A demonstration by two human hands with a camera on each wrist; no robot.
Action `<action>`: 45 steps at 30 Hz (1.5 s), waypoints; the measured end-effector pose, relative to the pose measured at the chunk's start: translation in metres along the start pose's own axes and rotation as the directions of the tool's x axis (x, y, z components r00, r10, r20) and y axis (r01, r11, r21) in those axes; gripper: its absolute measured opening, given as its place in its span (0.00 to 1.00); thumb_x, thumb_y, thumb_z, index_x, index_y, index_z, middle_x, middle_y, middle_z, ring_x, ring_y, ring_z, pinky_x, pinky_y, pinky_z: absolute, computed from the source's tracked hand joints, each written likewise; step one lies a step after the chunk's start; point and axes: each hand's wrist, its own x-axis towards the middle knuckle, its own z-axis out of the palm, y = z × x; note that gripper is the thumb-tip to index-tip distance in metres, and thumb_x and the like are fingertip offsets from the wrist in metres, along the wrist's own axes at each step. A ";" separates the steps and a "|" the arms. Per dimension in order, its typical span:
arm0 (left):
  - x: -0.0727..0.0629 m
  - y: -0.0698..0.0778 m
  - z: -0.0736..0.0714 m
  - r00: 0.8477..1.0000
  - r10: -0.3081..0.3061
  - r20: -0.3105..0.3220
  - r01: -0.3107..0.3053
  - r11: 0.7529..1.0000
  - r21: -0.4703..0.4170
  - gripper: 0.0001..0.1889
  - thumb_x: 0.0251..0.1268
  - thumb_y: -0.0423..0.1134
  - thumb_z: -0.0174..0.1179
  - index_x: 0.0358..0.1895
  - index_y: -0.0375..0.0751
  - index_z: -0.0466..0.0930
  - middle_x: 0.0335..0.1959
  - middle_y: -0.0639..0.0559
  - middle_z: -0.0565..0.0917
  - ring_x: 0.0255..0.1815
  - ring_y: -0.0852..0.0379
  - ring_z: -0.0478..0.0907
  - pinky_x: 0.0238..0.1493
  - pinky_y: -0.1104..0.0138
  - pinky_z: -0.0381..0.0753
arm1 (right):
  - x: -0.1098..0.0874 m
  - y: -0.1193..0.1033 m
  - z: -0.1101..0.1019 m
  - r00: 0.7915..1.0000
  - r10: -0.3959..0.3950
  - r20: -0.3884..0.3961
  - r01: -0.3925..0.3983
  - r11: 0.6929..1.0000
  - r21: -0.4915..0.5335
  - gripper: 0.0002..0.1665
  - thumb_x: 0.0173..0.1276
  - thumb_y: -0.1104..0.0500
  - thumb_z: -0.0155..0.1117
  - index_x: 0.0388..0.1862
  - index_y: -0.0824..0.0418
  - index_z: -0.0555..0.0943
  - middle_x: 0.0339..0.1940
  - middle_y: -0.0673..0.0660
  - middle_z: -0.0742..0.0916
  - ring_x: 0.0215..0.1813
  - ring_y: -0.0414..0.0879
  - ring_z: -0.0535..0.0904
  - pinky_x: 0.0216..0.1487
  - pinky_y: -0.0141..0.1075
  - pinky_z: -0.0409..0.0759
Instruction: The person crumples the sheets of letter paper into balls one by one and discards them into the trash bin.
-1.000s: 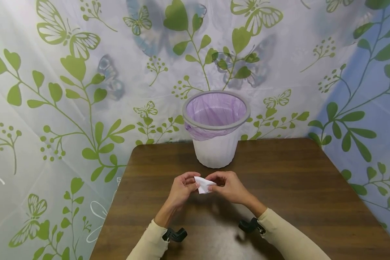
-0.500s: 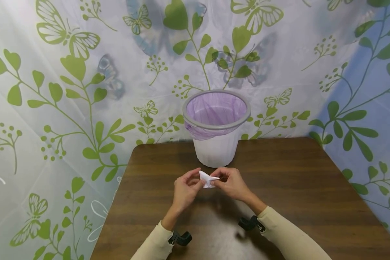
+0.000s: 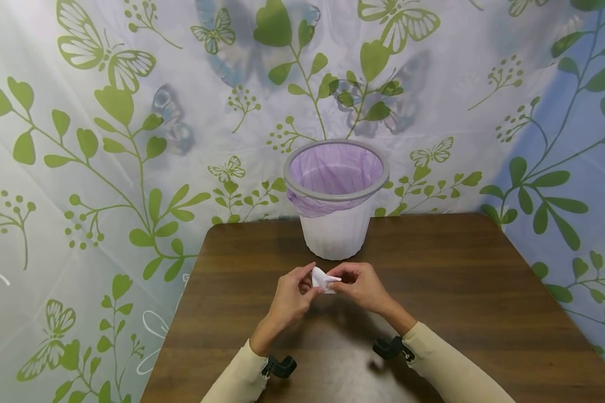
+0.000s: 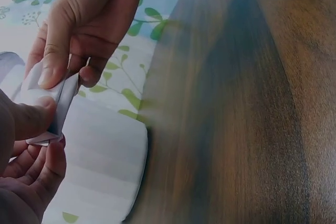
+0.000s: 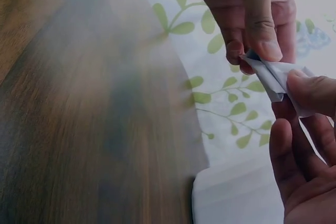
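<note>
Both hands meet over the table around a small piece of folded white paper point(image 3: 321, 280). From its left side, my left hand point(image 3: 289, 295) pinches the paper between thumb and fingers. The right hand point(image 3: 364, 287) grips the opposite side, its thumb pressed on the near face. In the left wrist view, layered folds and a raised edge show on the paper point(image 4: 64, 103). The right wrist view also shows the paper point(image 5: 272, 78) as a narrow folded strip between the two thumbs. Some of the fingertips behind it are hidden.
Just beyond the hands, a white bin point(image 3: 335, 235) with a grey rim and purple liner stands at the back of the brown wooden table point(image 3: 459, 291). A curtain point(image 3: 181, 168) with green leaves and butterflies hangs behind. Black wrist cameras point(image 3: 280, 367) sit at the cuffs.
My left hand has shifted right and slightly away, closer to the right hand. The paper has turned and shows less of its flat face. The bin has stayed in place.
</note>
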 end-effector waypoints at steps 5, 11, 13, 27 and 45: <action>-0.001 0.000 0.003 0.998 0.070 -0.012 -0.067 0.990 0.127 0.23 0.62 0.24 0.78 0.60 0.28 0.86 0.40 0.45 0.86 0.35 0.60 0.80 0.36 0.72 0.84 | -0.002 0.003 0.003 0.995 -0.096 -0.026 0.094 0.992 -0.078 0.14 0.64 0.68 0.84 0.47 0.59 0.92 0.44 0.56 0.94 0.42 0.44 0.90 0.42 0.35 0.92; -0.002 0.000 0.006 0.978 0.201 -0.046 -0.190 0.964 0.186 0.12 0.65 0.22 0.73 0.50 0.33 0.89 0.38 0.45 0.84 0.33 0.60 0.77 0.32 0.73 0.79 | 0.000 0.005 0.004 0.946 -0.323 -0.010 0.309 0.914 -0.263 0.21 0.63 0.73 0.80 0.53 0.58 0.91 0.48 0.54 0.94 0.46 0.48 0.91 0.46 0.38 0.92; -0.002 -0.001 0.006 0.977 0.212 -0.038 -0.200 0.960 0.196 0.12 0.67 0.24 0.73 0.51 0.33 0.89 0.38 0.45 0.83 0.33 0.60 0.77 0.32 0.73 0.80 | 0.001 0.004 0.003 0.930 -0.366 0.023 0.356 0.888 -0.292 0.24 0.63 0.72 0.81 0.56 0.57 0.90 0.50 0.55 0.94 0.47 0.49 0.91 0.47 0.36 0.91; -0.003 -0.009 0.000 0.994 0.073 0.078 -0.082 0.991 0.111 0.32 0.61 0.24 0.78 0.69 0.28 0.79 0.45 0.43 0.85 0.39 0.54 0.84 0.41 0.66 0.90 | 0.002 0.006 0.007 0.897 -0.428 0.109 0.428 0.784 -0.450 0.19 0.65 0.72 0.80 0.54 0.62 0.91 0.51 0.55 0.93 0.50 0.48 0.91 0.47 0.35 0.90; -0.003 -0.008 0.004 0.973 0.223 -0.053 -0.220 0.974 0.055 0.23 0.61 0.23 0.78 0.59 0.30 0.85 0.43 0.41 0.89 0.38 0.51 0.89 0.39 0.62 0.93 | 0.000 -0.006 0.007 0.996 -0.071 -0.048 0.059 0.975 -0.216 0.10 0.74 0.63 0.77 0.50 0.51 0.92 0.41 0.49 0.93 0.31 0.43 0.82 0.30 0.32 0.82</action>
